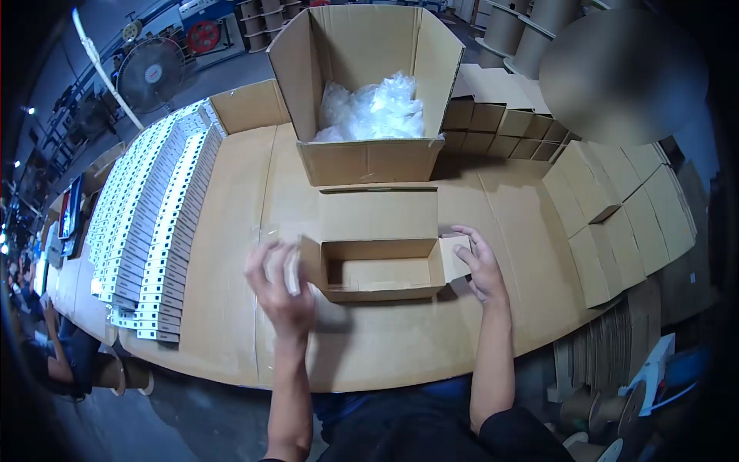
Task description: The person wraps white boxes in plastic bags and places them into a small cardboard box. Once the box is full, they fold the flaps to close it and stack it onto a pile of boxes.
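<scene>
An open brown cardboard box (381, 294) lies in front of me, its long lid flap folded back and its side flaps spread. The inside I can see is bare. My right hand (483, 266) holds the box's right side flap, thumb on its inner face and fingers behind. Beside the left flap is my left hand (283, 291), slightly blurred, with curled fingers around something pale that I cannot make out.
Beyond the box stands a large open carton (369, 162) with clear plastic bags (377, 112). Long stacks of small white boxes (158, 231) line the left. Closed brown boxes (616, 223) are stacked right and back right. A person's arm (55, 339) shows far left.
</scene>
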### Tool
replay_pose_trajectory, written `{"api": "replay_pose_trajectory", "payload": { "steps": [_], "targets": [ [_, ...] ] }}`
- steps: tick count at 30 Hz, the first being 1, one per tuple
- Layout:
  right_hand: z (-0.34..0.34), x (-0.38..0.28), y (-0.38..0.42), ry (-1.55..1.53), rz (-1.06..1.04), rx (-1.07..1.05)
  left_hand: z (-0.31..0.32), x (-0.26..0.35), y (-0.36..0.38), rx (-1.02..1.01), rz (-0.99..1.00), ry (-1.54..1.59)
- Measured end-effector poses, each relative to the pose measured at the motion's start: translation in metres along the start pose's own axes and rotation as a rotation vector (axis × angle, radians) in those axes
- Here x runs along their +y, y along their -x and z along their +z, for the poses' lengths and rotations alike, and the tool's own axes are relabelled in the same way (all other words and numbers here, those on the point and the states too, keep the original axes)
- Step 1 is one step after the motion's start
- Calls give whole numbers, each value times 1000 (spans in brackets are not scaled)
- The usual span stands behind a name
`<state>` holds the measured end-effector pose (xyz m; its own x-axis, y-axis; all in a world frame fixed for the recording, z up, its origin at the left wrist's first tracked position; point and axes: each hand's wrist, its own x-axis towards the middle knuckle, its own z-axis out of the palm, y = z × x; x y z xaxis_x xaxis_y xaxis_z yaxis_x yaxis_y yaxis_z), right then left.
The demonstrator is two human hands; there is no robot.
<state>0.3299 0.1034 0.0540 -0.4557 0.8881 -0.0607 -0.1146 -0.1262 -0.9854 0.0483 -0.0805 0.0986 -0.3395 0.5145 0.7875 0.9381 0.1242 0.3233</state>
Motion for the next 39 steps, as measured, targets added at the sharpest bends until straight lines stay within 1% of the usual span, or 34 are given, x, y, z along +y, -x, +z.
{"api": "replay_pose_trajectory", "payload": {
  "steps": [1, 2, 3, 4, 5, 8, 9, 12, 13, 16, 17, 18, 20, 21, 24, 25, 28, 29, 30, 32, 34, 36, 37, 38, 39],
  "targets": [
    [-3, 4, -2, 31, -43, -5, -4, 18, 2, -21, 57, 111],
    [-3, 5, -5, 63, -89, -14, -6, 35, 7, -236, 107, 308],
    [0, 2, -6, 116, -118, 12, -1, 50, 7, -422, 151, 415],
    [4, -4, -4, 165, -147, 40, 5, 67, 8, -482, 176, 260],
    [8, -10, 0, 215, -174, 72, 17, 63, 15, -526, 259, 226],
    [11, -26, -1, 494, -207, 101, 40, 45, 31, -697, 137, 384],
    [9, -37, -6, 894, -506, 8, 44, 41, 32, -659, 174, 354],
    [5, -54, -34, 1169, -688, -194, 55, 35, 32, -531, 335, 354],
    [8, -68, -54, 935, -358, -426, 58, 33, 30, -509, 345, 376],
    [14, -77, -94, 783, -167, -489, 78, 23, 25, -482, 301, 337],
    [13, -74, -108, 725, -148, -489, 88, 17, 19, -493, 292, 314],
    [14, -70, -116, 706, -193, -450, 100, 13, 10, -383, 323, 327],
    [16, -63, -130, 668, -279, -365, 122, 2, -10, -385, 353, 339],
    [18, -57, -135, 635, -285, -306, 137, -4, -15, -382, 354, 314],
    [26, -51, -134, 761, -477, -40, 161, -15, -33, -410, 354, 341],
    [27, -53, -131, 788, -471, -15, 164, -19, -39, -418, 356, 364],
    [29, -56, -117, 654, -423, 21, 175, -29, -47, -448, 354, 382],
    [27, -58, -112, 693, -470, 39, 179, -30, -46, -425, 358, 357],
    [27, -61, -107, 726, -518, 41, 155, -16, -59, -369, 318, 387],
    [42, -78, -87, 521, -344, 45, 132, -21, -64, -297, 374, 395],
    [47, -81, -77, 558, -355, 85, 109, -40, -66, -123, 434, 347],
    [67, -81, -62, 478, -353, 127, 83, -87, -77, -11, 419, 261],
    [70, -79, -54, 485, -363, 40, 68, -111, -88, 47, 421, 226],
    [71, -77, -48, 492, -377, -42, 66, -141, -100, 98, 335, 178],
    [71, -74, -43, 499, -390, -121, 68, -174, -115, 96, 259, 88]
  ]
}}
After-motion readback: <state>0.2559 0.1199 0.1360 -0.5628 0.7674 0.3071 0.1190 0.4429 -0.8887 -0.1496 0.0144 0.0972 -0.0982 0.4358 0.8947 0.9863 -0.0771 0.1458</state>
